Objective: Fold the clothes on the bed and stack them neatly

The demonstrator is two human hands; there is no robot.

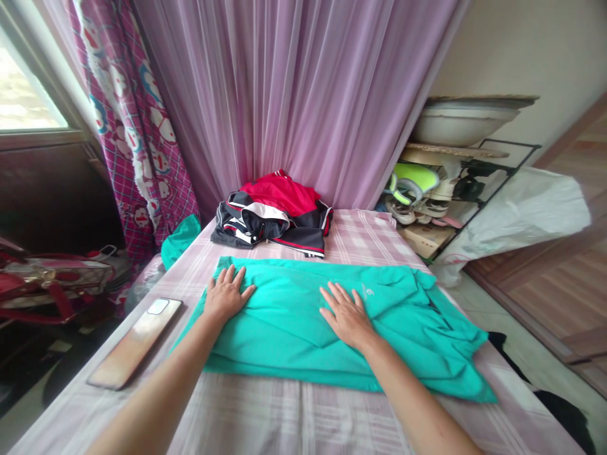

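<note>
A turquoise shirt (284, 316) lies spread across the table, its hem toward the left and its sleeves and collar toward the right. Wrinkles run through its right part, where a small pale logo shows. My left hand (226, 293) rests flat on the shirt's left end with fingers spread. On the middle of the shirt, near the logo, my right hand (348, 316) lies palm down, fingers apart. Neither hand grips the fabric.
Behind the shirt sits a pile of dark and red clothes (279, 215). A phone (135, 344) lies at the table's left edge, near turquoise cloth (180, 241). Purple curtains (303, 95) hang behind. A shoe rack (474, 208) stands right, beside a white bag (526, 215).
</note>
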